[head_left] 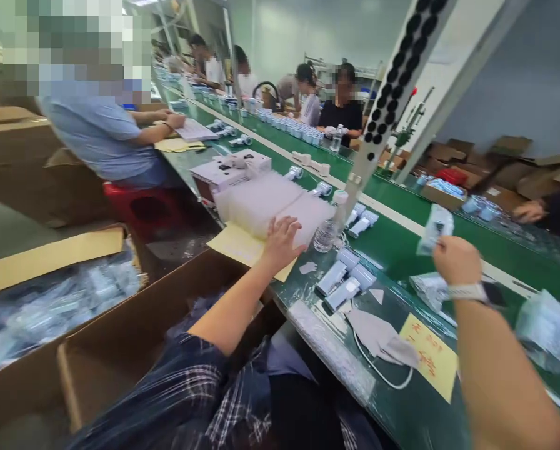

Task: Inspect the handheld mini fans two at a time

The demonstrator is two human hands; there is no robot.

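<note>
My left hand lies with its fingers spread on a stack of whitish, translucent plastic bags or sheets, with yellow paper under it. Out over the green work surface, my right hand pinches the lower corner of a small clear plastic bag with something dark inside. Below that hand a wrapped item lies on the bench. Between my hands are a clear bottle with a white cap and two grey-blue handheld devices side by side.
A face mask and a yellow note lie near the bench edge. More bagged items are at right. A slanted post rises beyond the bottle. Cardboard boxes stand at left. Co-workers sit along the line.
</note>
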